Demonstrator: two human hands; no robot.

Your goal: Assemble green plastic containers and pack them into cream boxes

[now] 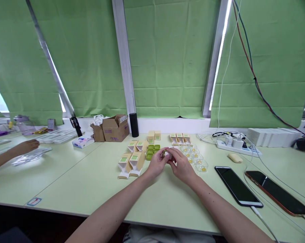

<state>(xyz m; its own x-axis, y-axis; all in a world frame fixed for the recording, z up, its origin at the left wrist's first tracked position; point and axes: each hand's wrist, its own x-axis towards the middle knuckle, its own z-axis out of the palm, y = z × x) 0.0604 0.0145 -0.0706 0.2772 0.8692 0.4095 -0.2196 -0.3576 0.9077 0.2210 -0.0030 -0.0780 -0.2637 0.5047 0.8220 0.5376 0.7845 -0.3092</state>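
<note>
My left hand (pixel 156 163) and my right hand (pixel 182 165) meet above the middle of the table. Between their closed fingers is a small round white piece with a dark olive edge (pixel 167 154), mostly covered by the fingers. Just left of my hands sit several green square containers (pixel 149 156). Further left lie opened cream cardboard boxes (pixel 136 162) with green labels, their flaps spread. To the right, beside my right hand, clear plastic trays (pixel 201 166) with small yellow pieces rest on the table.
Small cream boxes (pixel 151 136) and open ones (pixel 180 139) stand at the back. On the right are two phones (pixel 239 185) with cables, an earbud case (pixel 235 158) and a power strip (pixel 238 147). A brown carton (pixel 115 130) and black cylinder (pixel 133 125) stand behind. Another person's hand (pixel 27 146) is far left.
</note>
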